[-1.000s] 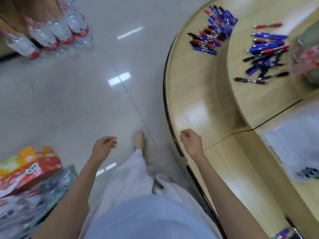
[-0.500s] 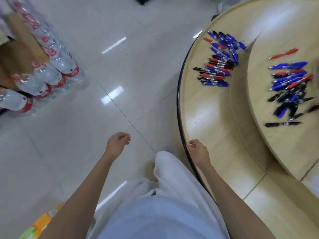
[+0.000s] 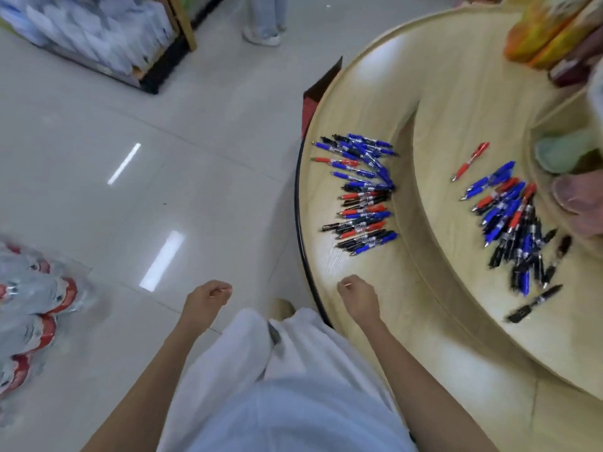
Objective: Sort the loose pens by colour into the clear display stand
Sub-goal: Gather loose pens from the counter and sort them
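A pile of blue, red and black pens lies on the lower tier of a round wooden display table. A second mixed pile sits on the upper tier, with a single red pen and a lone black pen beside it. My left hand hangs over the floor, loosely curled and holding nothing. My right hand hovers over the table's near edge, loosely curled, a short way below the nearer pile. No clear display stand is in view.
Shrink-wrapped water bottles are stacked on the floor at left. A shelf unit stands at top left, with another person's legs beyond it. Coloured packets occupy the table's top right. A red box is tucked against the table.
I have walked forward along the table, so both pen piles now lie closer and lower in view. Both hands stay loosely curled and empty.
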